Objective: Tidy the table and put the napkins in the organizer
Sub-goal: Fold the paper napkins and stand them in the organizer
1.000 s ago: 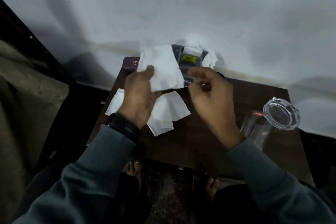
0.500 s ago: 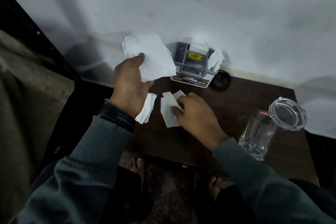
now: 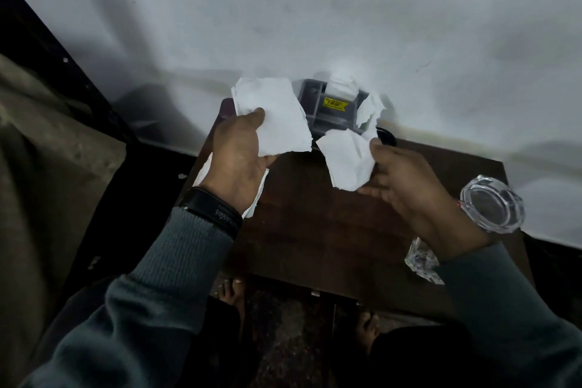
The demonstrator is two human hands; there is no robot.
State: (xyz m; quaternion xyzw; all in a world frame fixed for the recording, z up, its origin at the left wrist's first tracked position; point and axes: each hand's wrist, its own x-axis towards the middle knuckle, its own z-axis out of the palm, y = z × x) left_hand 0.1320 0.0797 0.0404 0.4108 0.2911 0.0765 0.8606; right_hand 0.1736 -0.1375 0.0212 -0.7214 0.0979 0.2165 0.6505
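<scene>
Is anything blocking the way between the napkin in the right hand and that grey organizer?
Nothing visible does. The napkin in the right hand hangs just before the organizer, which already holds napkins.

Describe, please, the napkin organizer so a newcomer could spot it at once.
Start at the dark wooden table and look to its far edge against the white wall. There stands the grey organizer, beyond both hands. Unlike the clear glass at right, it is opaque, carries a yellow sticker and has white napkins poking out.

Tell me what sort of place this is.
Likely a corner of a home room: a small dark wooden table pushed against a plain white wall, with a grey organizer and a glass on it, and bare feet beneath.
</scene>
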